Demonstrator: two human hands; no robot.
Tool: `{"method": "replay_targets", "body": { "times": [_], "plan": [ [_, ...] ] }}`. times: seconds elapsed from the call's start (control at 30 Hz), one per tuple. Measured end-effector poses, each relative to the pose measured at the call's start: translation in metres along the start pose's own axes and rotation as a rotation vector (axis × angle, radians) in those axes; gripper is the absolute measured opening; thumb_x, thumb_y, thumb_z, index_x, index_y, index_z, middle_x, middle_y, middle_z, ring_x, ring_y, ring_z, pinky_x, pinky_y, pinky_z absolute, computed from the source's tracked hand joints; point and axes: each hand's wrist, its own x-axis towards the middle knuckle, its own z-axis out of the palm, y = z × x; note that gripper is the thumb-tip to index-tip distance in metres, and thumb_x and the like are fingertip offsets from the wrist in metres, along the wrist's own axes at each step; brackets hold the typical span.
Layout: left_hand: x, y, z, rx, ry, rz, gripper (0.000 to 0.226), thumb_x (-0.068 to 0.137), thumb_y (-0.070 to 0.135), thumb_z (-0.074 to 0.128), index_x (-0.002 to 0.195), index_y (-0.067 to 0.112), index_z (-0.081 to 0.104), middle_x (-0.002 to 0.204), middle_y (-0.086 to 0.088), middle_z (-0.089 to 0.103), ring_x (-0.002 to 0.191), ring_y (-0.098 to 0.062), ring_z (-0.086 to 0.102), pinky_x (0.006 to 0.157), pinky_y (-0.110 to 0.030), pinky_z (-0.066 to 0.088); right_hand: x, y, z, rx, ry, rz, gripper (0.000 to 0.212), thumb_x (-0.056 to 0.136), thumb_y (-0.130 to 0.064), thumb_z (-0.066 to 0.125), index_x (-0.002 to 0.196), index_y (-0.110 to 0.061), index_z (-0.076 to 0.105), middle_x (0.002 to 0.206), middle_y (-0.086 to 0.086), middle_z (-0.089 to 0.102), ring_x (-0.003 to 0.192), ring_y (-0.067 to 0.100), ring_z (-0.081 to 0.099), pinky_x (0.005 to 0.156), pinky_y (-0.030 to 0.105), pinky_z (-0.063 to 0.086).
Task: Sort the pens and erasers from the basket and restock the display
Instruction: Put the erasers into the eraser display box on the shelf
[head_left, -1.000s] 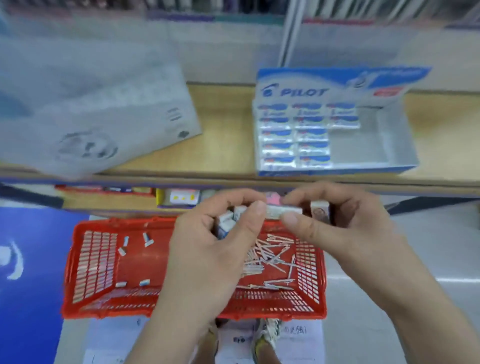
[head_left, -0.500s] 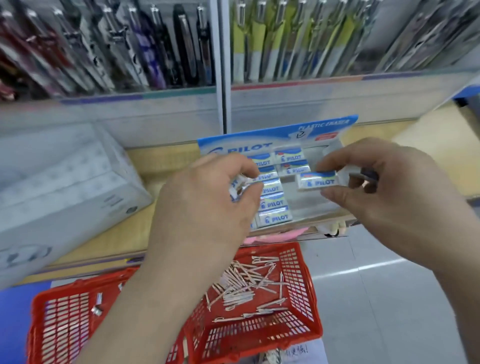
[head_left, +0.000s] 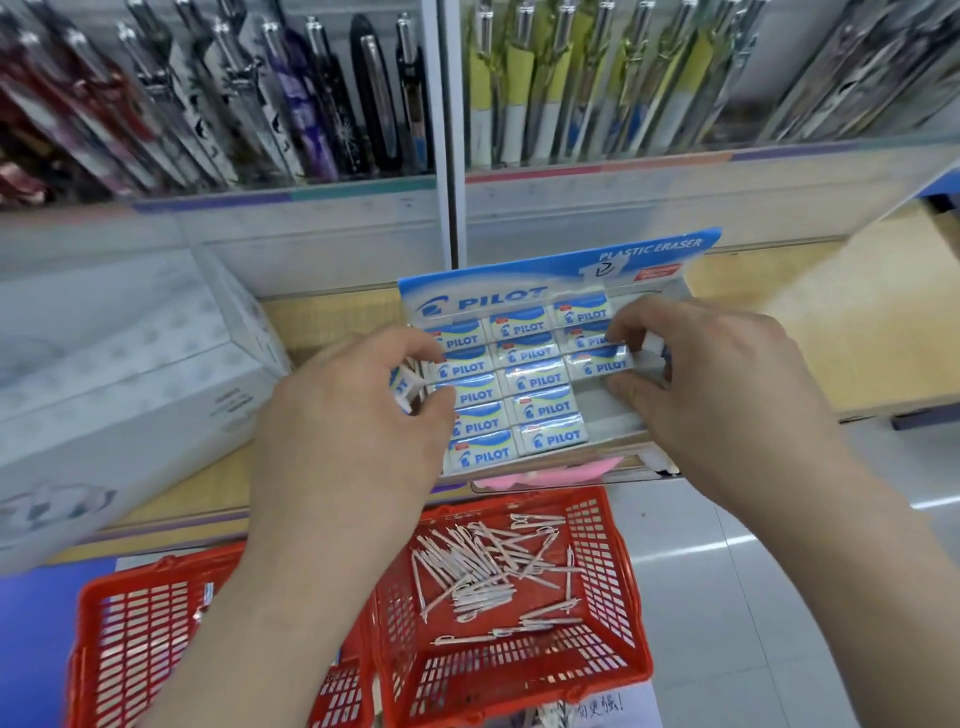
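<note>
Right hand (head_left: 727, 395): our fingers (head_left: 631, 387) pinch one eraser (head_left: 602, 364) at the third column of the Pilot display box (head_left: 561, 270), on the shelf (head_left: 857, 332) | Left hand (head_left: 348, 431): we grip a second eraser (head_left: 404, 387) at the box's left edge | Red basket (head_left: 608, 571): below the shelf, holding loose pens (head_left: 483, 571).

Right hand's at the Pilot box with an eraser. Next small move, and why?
Probably seat it and let go. The right hand pinches a Pilot eraser over the third row in the right column of the display box. That column shows two erasers above and bare tray below. The left hand holds a spare eraser, likely the next one in.
</note>
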Motion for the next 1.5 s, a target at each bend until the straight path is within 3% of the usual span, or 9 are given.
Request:
{"method": "replay_targets", "body": {
  "times": [0.2,0.37,0.47,0.6,0.87,1.03,1.17,1.3,1.5],
  "plan": [
    [0.003,-0.003,0.001,-0.022,-0.004,0.017,0.027,0.071,0.031,0.074,0.098,0.034,0.070,0.092,0.012,0.068,0.080,-0.008,0.054,0.070,-0.018,0.032,0.001,-0.001,-0.003,0.026,-0.023,-0.008,0.019,0.072,-0.014,0.076,0.089,-0.017,0.067,0.083,0.005,0.068,0.072,0.027,0.056,0.061,0.028,0.033],
    [-0.002,-0.007,0.003,-0.056,0.039,0.074,0.019,0.075,0.037,0.071,0.094,0.034,0.069,0.088,0.012,0.065,0.083,-0.011,0.059,0.074,-0.024,0.042,0.000,0.003,-0.004,0.121,-0.043,0.022,0.026,0.074,-0.015,0.070,0.090,-0.023,0.051,0.086,-0.007,0.050,0.071,0.015,0.046,0.060,0.028,0.030],
    [-0.011,0.002,-0.003,-0.230,0.101,0.103,0.011,0.077,0.038,0.066,0.086,0.033,0.071,0.075,0.015,0.067,0.071,-0.003,0.059,0.067,-0.019,0.045,-0.005,0.005,-0.013,0.495,-0.032,0.140,0.018,0.082,-0.010,0.061,0.091,-0.024,0.053,0.074,-0.004,0.054,0.061,0.011,0.051,0.054,0.012,0.040],
    [-0.027,0.032,-0.001,-0.475,-0.050,0.104,0.014,0.072,0.040,0.077,0.084,0.036,0.072,0.073,0.017,0.066,0.062,0.001,0.059,0.055,-0.005,0.041,-0.018,-0.008,-0.022,1.415,-0.124,0.283,0.015,0.085,-0.004,0.057,0.094,-0.010,0.069,0.077,0.007,0.066,0.073,0.018,0.067,0.068,0.020,0.055],
    [-0.043,0.056,0.003,-0.587,-0.201,0.242,0.050,0.066,0.030,0.080,0.110,0.043,0.061,0.097,0.021,0.067,0.087,-0.001,0.066,0.076,-0.022,0.054,-0.040,-0.018,-0.026,1.782,-0.238,0.295,0.033,0.079,-0.019,0.057,0.106,-0.008,0.072,0.092,0.014,0.072,0.090,0.025,0.071,0.072,0.031,0.057],
    [-0.054,0.064,0.012,-0.612,-0.091,0.171,0.030,0.067,0.031,0.078,0.094,0.035,0.066,0.079,0.019,0.068,0.066,-0.001,0.066,0.059,-0.016,0.052,-0.048,-0.018,-0.021,1.833,-0.217,0.365,0.035,0.079,-0.023,0.058,0.108,-0.010,0.071,0.106,0.017,0.070,0.101,0.028,0.067,0.089,0.038,0.054],
    [-0.052,0.065,0.007,-0.738,-0.085,0.069,0.013,0.071,0.034,0.078,0.079,0.027,0.071,0.067,0.015,0.069,0.052,0.004,0.058,0.051,-0.006,0.042,-0.051,-0.007,-0.022,1.785,-0.103,0.361,0.034,0.064,-0.021,0.069,0.097,-0.015,0.075,0.093,0.011,0.066,0.076,0.015,0.061,0.065,0.020,0.051],
    [-0.046,0.062,0.005,-0.901,-0.228,-0.108,0.028,0.072,0.045,0.063,0.068,0.018,0.070,0.054,-0.009,0.062,0.038,-0.009,0.042,0.039,-0.017,0.034,-0.054,0.002,-0.028,1.590,-0.055,0.195,0.023,0.061,-0.017,0.072,0.083,-0.015,0.075,0.081,0.005,0.075,0.067,0.016,0.069,0.063,0.019,0.052],
    [-0.044,0.062,0.009,-0.823,-0.200,-0.166,0.039,0.078,0.047,0.058,0.063,0.011,0.063,0.049,-0.003,0.058,0.039,-0.011,0.046,0.038,-0.017,0.034,-0.054,0.007,-0.030,1.151,-0.011,0.058,0.027,0.065,-0.018,0.078,0.091,-0.022,0.071,0.078,0.002,0.073,0.066,0.014,0.069,0.058,0.018,0.051]
  ]
}}
